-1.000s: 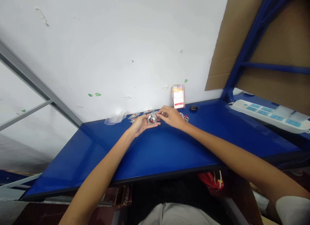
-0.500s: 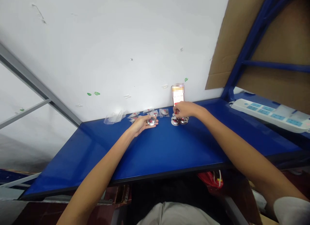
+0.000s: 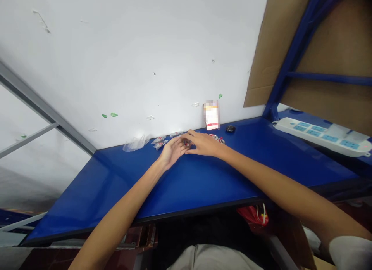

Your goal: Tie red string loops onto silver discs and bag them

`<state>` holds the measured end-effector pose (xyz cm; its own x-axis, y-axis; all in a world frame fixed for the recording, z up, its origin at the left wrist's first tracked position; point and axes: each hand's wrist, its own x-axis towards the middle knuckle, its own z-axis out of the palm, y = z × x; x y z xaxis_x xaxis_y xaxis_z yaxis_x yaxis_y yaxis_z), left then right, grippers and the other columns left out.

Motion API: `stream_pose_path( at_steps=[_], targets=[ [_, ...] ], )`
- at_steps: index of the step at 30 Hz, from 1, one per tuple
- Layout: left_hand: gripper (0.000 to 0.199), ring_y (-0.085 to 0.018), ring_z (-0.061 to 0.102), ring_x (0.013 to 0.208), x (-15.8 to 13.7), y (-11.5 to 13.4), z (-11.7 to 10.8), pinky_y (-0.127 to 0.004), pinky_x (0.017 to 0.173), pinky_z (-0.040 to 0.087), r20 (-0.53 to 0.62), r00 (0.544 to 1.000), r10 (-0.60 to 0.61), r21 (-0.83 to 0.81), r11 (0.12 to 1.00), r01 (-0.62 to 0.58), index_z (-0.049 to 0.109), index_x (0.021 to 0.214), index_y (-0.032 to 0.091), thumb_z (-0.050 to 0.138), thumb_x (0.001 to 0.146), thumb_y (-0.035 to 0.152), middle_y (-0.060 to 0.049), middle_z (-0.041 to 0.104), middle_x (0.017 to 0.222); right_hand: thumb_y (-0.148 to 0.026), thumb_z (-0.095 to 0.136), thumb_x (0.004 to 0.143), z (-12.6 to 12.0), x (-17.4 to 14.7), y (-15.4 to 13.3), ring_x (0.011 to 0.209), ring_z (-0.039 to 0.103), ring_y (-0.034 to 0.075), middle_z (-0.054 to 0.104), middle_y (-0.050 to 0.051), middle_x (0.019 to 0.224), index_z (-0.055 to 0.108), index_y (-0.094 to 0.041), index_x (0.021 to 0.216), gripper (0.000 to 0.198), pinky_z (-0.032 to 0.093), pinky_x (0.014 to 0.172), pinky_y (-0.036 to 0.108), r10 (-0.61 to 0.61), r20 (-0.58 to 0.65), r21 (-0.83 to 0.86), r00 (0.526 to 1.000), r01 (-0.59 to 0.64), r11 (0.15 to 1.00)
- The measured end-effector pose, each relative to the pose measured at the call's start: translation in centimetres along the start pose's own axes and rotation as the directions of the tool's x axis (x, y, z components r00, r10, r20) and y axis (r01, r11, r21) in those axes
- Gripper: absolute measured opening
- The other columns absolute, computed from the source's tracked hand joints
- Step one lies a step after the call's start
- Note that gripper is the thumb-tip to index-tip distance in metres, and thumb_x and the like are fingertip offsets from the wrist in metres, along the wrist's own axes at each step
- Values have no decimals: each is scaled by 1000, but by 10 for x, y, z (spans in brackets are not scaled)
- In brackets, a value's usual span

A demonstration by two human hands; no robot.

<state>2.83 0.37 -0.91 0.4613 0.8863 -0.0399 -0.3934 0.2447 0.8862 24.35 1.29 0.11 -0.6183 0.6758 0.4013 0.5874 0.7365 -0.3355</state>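
Observation:
My left hand (image 3: 173,151) is palm up over the blue table, with a round silver disc (image 3: 186,143) with a red centre lying at its fingers. From the right, my right hand (image 3: 203,143) reaches over and grips the disc's rim, thumb near me and fingers on the far side. The fingers partly cover the disc. Just behind my right hand lie several loose discs (image 3: 221,140) with red marks. Beyond my left hand are several similar discs in clear bags (image 3: 159,144).
A lit phone (image 3: 212,115) leans against the white wall, and a small black object (image 3: 230,128) lies right of it. Clear plastic bags (image 3: 135,143) are at the back left. A white power strip (image 3: 321,136) sits at the right on the blue table (image 3: 186,188).
My right hand has moved left from the loose discs to my left hand and now grips the disc there. The black object has come into sight.

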Motion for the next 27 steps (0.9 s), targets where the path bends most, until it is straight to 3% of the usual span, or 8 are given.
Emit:
stream_pose_path(
  at_steps=[6,8,10,12,15,18,23,27],
  targets=[
    [32,-29,72,131,0,-4,-5,-45,126,47,-33,999,5,147,989,0,78,124,9,70,94,13,-19,77,135,-27,72,98,7,4,15,99,72,23,76,6,114,73,-24,117,20,53,87,32,-16,-171,154,985,43,987],
    [34,-28,73,128,1,-9,-7,-47,127,47,-36,999,8,203,979,-1,79,125,10,76,91,12,-18,78,132,-23,74,95,10,6,22,105,73,24,79,7,116,76,-23,113,18,54,94,34,-6,-210,211,978,51,976],
    [37,-29,74,125,2,-13,-8,-50,123,50,-47,998,51,297,954,-35,77,127,12,81,91,18,-16,79,130,-21,76,91,17,8,28,104,75,24,81,6,114,79,-23,111,21,55,94,35,86,-218,301,972,-17,953],
    [44,-29,75,119,2,-15,-8,-52,116,56,-78,979,186,481,867,-127,74,131,16,85,89,24,-14,79,127,-25,80,89,26,9,31,99,77,23,83,6,109,81,-22,111,22,58,90,34,230,-184,466,956,-121,876],
    [48,-28,73,113,1,-12,-9,-46,106,59,-1,902,433,778,567,-271,72,133,24,87,88,32,-12,74,130,-33,81,90,34,9,29,87,77,21,83,6,97,82,-20,109,24,61,78,30,422,-43,707,906,-271,653],
    [32,-27,70,107,-2,-10,-9,-41,99,58,156,872,464,883,331,-334,77,125,26,79,95,38,-10,71,123,-33,76,95,35,9,21,82,76,19,83,7,95,81,-19,105,18,63,71,28,493,82,824,866,-337,455],
    [27,-26,67,97,-2,-13,-11,-42,96,56,203,875,439,915,233,-330,80,120,26,75,99,42,-10,69,115,-28,71,96,28,9,6,88,77,19,83,9,103,80,-19,100,13,67,78,30,500,189,894,845,-358,267],
    [17,-30,64,106,-2,-13,-10,-44,104,49,230,873,430,921,193,-338,83,102,27,73,100,41,-10,70,108,-22,73,90,24,10,3,90,79,19,83,9,104,78,-20,100,12,67,83,31,490,247,896,836,-390,214]
  ],
)
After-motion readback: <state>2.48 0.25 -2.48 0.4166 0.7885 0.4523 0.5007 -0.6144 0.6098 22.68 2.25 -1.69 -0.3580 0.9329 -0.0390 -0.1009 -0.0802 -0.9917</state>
